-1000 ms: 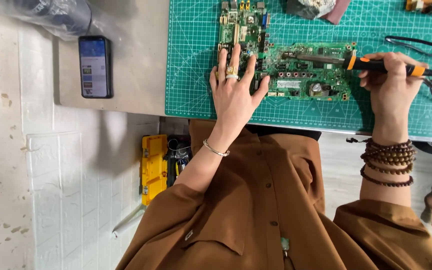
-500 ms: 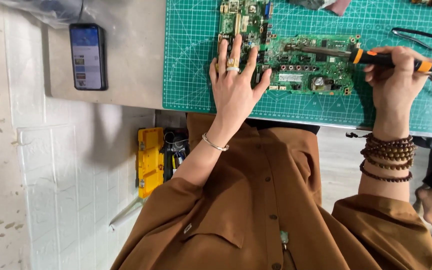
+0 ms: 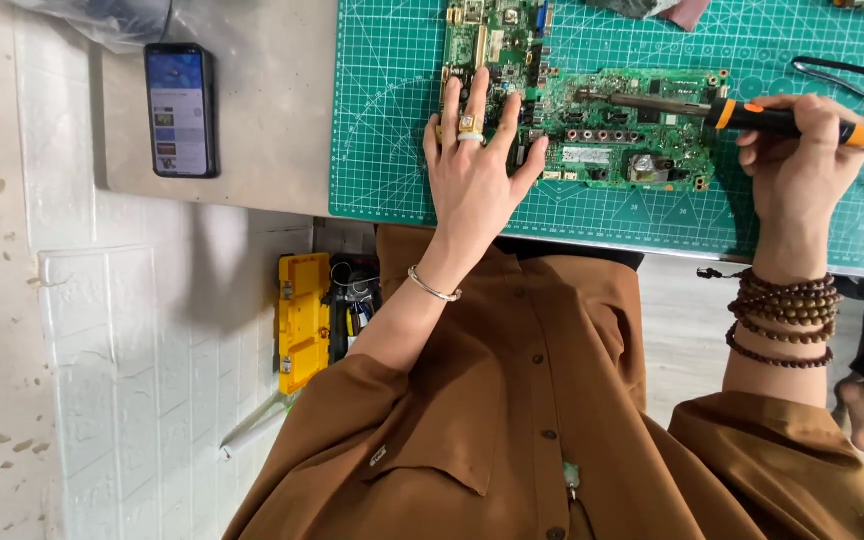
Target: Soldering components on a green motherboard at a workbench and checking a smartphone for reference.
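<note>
1. Head view: the only camera, worn on your head, looking steeply down your chest to the mat (image 3: 392,150) on the table (image 3: 262,120).
2. Range: close; your left hand (image 3: 474,170) and right hand (image 3: 802,165) sit near the top edge.
3. Lower frame: your shirt (image 3: 542,400) and the floor (image 3: 102,380).

**Surroundings**

A grey surface (image 3: 272,150) carries a green cutting mat (image 3: 392,120) marked with a white grid. A phone (image 3: 180,110) lies flat on the bare part of the surface, well apart from the mat, screen lit. A clear plastic bag (image 3: 102,20) sits at the surface's far corner, just beyond the phone. Below the surface edge, a yellow tool case (image 3: 304,320) stands open on the pale tiled floor (image 3: 132,400), with dark tools beside it.
</note>
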